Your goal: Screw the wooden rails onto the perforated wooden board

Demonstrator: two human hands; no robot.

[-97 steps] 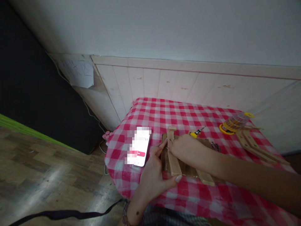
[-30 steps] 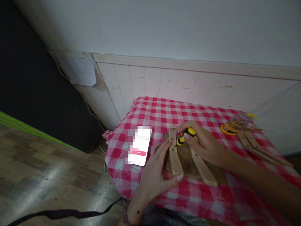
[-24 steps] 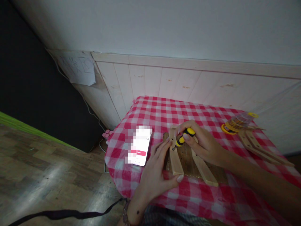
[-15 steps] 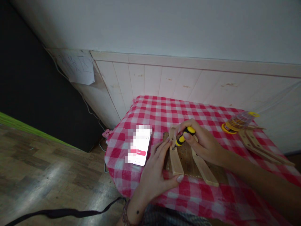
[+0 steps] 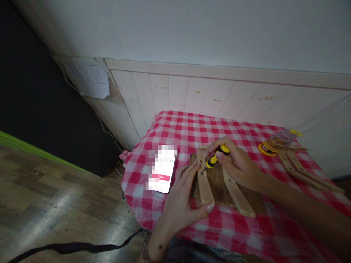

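Note:
My right hand (image 5: 238, 160) is closed around the yellow and black handle of a screwdriver (image 5: 215, 159). The tool slants down to the left, its tip at a hole in a pale, angled wooden bar (image 5: 205, 188). Along that bar's left side lies my left hand (image 5: 182, 201), gripping it with the fingertips near the hole and the thumb at the near end. The bar rests on a dark brown wooden board (image 5: 216, 182). A second pale bar (image 5: 239, 199) lies on the board to the right, its far end hidden behind my right hand.
A lit phone (image 5: 166, 171) lies left of the board on the red and white checked tablecloth (image 5: 186, 126). At the right are a clear, yellow-rimmed container (image 5: 278, 142) and more wooden bars (image 5: 298, 170). A white panelled wall (image 5: 203, 96) stands behind the table.
My right hand and the screwdriver handle have shifted slightly right, and the handle leans a little more. My left hand and the bars stay in place.

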